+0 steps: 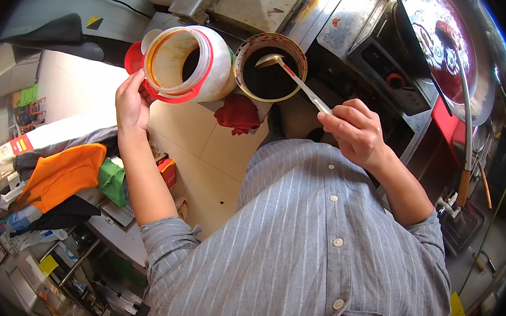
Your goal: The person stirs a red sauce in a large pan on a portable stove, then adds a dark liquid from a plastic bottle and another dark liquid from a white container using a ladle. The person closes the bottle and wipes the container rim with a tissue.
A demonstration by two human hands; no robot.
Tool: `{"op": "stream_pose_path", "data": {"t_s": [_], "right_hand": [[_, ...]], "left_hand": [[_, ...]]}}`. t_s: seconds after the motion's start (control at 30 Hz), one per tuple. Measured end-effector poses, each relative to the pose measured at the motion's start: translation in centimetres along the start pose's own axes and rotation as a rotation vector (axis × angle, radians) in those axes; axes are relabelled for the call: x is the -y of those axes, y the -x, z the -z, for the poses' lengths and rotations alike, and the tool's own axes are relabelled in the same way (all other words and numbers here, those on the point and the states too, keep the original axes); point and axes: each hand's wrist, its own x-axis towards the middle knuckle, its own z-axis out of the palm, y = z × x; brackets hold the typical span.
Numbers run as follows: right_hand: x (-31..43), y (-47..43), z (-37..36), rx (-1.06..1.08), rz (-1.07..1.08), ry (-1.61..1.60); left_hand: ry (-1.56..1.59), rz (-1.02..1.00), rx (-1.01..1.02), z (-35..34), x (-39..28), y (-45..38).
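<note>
My left hand point(133, 103) grips the red collar at the mouth of a white plastic jar point(219, 59). The jar is tilted, its open mouth facing me, and dark liquid point(190, 65) shows inside. Behind its rim hangs a red cap point(133, 58). Right beside the jar is a round tin point(302, 59) of dark liquid point(269, 83). In my right hand point(359, 133) is the handle of a metal ladle point(303, 86), whose bowl rests at the surface of the liquid in the tin. A crumpled red cloth point(238, 114) lies just below the two containers.
On the right, a wide metal pan point(474, 107) holds dark red liquid, with a long wooden-handled ladle point(467, 130) in it. A black appliance with a red knob point(395, 81) stands nearer. Orange cloth point(69, 174) drapes over things at left. Tiled floor point(201, 180) lies below.
</note>
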Motion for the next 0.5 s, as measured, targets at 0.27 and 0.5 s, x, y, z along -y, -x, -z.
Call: {"op": "stream_pose_path", "data": {"t_s": [0.27,0.5], "right_hand": [[1.0,-0.8,0.1,-0.025,-0.089,-0.043],[1.2,-1.4,0.0,-0.019,-0.159,-0.051]], "left_hand": [[-0.305,0.095,0.211,1.5,-1.8,-0.5],[-0.233,0.182,0.237,2.0,-2.1,-1.5]]}}
